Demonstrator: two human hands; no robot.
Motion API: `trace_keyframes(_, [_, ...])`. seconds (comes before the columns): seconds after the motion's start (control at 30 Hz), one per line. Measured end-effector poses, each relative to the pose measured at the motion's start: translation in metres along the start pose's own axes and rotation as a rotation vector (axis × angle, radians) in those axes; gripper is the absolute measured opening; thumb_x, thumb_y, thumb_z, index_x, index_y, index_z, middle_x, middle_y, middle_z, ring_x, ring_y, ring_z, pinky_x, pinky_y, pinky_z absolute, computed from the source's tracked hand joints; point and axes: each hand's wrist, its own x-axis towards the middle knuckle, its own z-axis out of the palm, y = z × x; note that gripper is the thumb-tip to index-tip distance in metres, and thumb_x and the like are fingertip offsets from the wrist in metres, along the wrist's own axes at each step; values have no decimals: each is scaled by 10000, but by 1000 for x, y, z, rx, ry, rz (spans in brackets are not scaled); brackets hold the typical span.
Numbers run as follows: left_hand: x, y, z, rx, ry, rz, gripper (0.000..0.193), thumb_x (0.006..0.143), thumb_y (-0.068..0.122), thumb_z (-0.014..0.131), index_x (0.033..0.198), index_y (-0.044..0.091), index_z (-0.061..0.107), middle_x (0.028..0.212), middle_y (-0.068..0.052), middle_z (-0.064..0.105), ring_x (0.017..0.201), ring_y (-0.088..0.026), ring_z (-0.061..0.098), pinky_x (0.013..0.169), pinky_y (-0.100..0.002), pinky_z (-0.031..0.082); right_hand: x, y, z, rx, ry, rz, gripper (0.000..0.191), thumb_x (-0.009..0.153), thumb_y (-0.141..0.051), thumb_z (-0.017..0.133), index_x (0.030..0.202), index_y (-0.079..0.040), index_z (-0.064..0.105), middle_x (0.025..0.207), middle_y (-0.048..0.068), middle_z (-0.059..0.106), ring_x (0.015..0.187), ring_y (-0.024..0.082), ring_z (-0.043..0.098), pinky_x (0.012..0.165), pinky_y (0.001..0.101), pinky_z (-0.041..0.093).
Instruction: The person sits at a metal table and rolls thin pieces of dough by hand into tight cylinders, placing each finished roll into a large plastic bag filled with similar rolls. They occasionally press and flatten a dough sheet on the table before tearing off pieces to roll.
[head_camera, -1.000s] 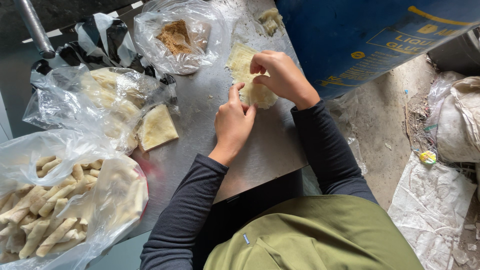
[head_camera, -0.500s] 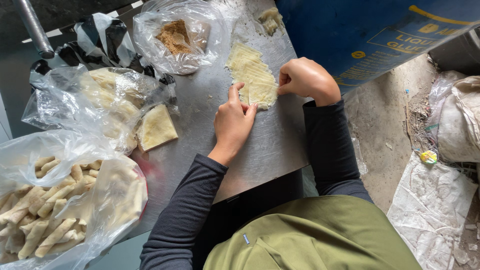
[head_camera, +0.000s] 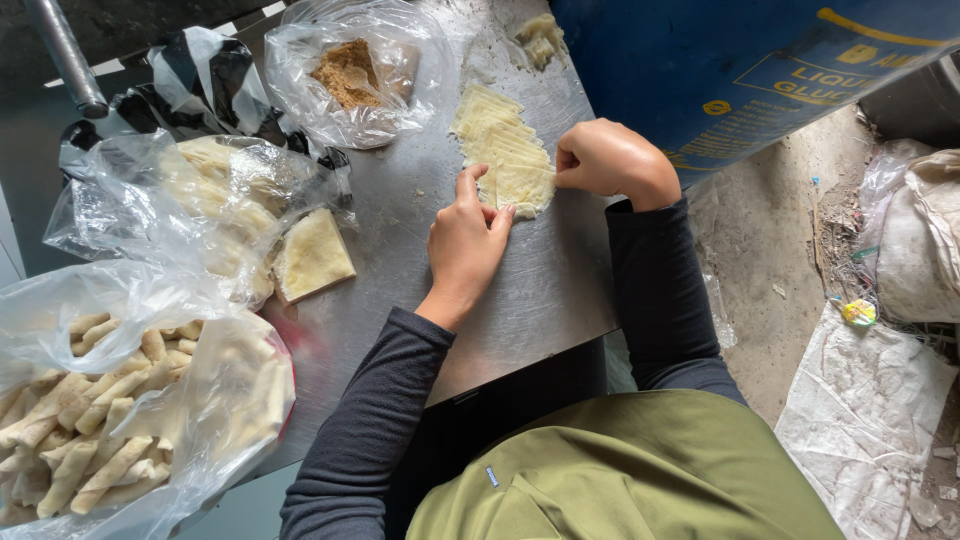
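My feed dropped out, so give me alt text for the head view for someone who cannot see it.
Both hands press a row of overlapping pale wrapper sheets flat on a metal table, left hand at their near edge, right hand closed beside them. Left lie a bag of brown filling and a bag of finished rolls.

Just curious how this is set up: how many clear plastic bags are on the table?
3: a bag of brown filling at the top, a bag of wrappers left, a bag of finished rolls bottom left. More may lie out of view.
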Motion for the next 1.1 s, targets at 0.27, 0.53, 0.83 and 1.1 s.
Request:
trace_keyframes(0.27, [0, 0, 1, -4, 10, 3, 577, 876, 247, 766, 1381, 93, 535, 757, -38, 777, 725, -247, 772, 685, -389, 595, 3, -2, 5, 15, -11, -21, 120, 778, -156, 793, 840, -56, 767, 779, 113, 747, 698, 242, 719, 637, 366, 553])
trace_keyframes(0.53, [1, 1, 0, -1, -14, -16, 569, 885, 246, 756, 1384, 95, 528, 767, -38, 778, 735, -237, 776, 699, -381, 602, 2, 2, 2, 22, -22, 22, 175, 754, -178, 852, 857, -58, 776, 789, 116, 746, 701, 244, 715, 634, 371, 551])
trace_keyframes(0.83, [-1, 0, 1, 13, 9, 14, 576, 886, 248, 760, 1388, 89, 524, 773, -46, 777, 740, -253, 775, 695, -391, 599, -2, -1, -3, 41, -8, -12, 263, 708, -205, 896, 864, -43, 759, 761, 96, 724, 683, 224, 696, 614, 362, 542])
trace_keyframes(1.1, [-3, -8, 6, 161, 66, 149, 631, 908, 274, 759, 1425, 44, 479, 746, -122, 747, 704, -330, 752, 636, -424, 594, 25, 1, 5, -139, 789, -146, 564, 869, 122, 609, 1345, -149, 740, 1134, 92, 600, 1089, 262, 570, 948, 399, 428])
